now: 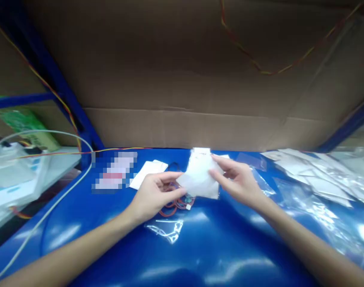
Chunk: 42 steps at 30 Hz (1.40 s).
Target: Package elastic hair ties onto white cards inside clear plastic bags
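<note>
Between both hands is a white paper packet [200, 177], held above the blue work surface [200, 247]. My left hand [153, 195] pinches its left corner between thumb and fingers. At its right edge, my right hand [237, 177] grips the packet with thumb and forefinger. Behind and below the packet lies a bundle of orange-red wires [169, 210] with a small white connector [188, 207]. White folded papers [147, 172] rest just beyond my left hand. A small clear plastic bag [167, 229] lies in front of the wires.
Several white packets [301, 167] are spread at the right, with clear plastic bags [307, 203] nearer. A pale cable [60, 195] curves along the left beside a white device [17, 183]. A cardboard wall [200, 87] and blue frame posts [54, 71] bound the back.
</note>
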### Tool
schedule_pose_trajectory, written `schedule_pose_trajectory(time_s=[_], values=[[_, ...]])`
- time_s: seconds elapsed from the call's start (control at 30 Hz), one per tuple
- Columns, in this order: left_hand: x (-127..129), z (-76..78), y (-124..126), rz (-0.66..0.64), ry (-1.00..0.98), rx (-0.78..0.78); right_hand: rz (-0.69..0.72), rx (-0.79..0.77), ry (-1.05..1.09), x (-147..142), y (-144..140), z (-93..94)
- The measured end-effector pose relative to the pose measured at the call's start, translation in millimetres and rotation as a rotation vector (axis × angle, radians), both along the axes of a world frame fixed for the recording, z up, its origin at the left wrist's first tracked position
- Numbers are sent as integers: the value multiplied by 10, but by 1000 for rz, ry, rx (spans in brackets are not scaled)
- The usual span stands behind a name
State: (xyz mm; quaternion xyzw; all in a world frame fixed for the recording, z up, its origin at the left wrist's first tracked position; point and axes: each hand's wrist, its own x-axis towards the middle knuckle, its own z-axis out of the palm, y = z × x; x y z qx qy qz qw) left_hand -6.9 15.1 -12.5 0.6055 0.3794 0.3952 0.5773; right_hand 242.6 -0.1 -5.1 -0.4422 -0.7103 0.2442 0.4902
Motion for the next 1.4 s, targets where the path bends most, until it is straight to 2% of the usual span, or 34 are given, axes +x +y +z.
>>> schedule_pose_trajectory(time_s=[0.13, 0.27, 0.33, 0.47, 0.67, 0.77, 0.93, 1.17, 1.27, 1.4], values=[[-9, -25, -19, -93, -7, -70, 14, -6, -28, -41, -36, 1], [-5, -31, -26, -92, -1, -74, 2, -90, 114, -122, -89, 3], [9, -15, -36, -88, -17, -94, -30, -72, 146, -163, -111, -10], [41, 18, -59, -107, -82, -125, -65, 29, 104, -239, -153, -47], [47, -4, -52, -81, -155, -147, 20, 325, -112, -274, -184, -36], [35, 2, -53, -75, -173, -139, 40, 395, -211, -264, -193, -30], [9, 2, -57, -118, -208, -133, 86, 351, -285, -254, -198, -50], [-13, -34, -28, -137, -278, -109, 225, 214, -222, -278, -193, -50], [-15, -31, -29, -175, -280, -63, 204, 204, -197, -294, -198, -57], [3, 34, -97, -269, -243, 48, 100, 213, -134, -308, -200, -55]])
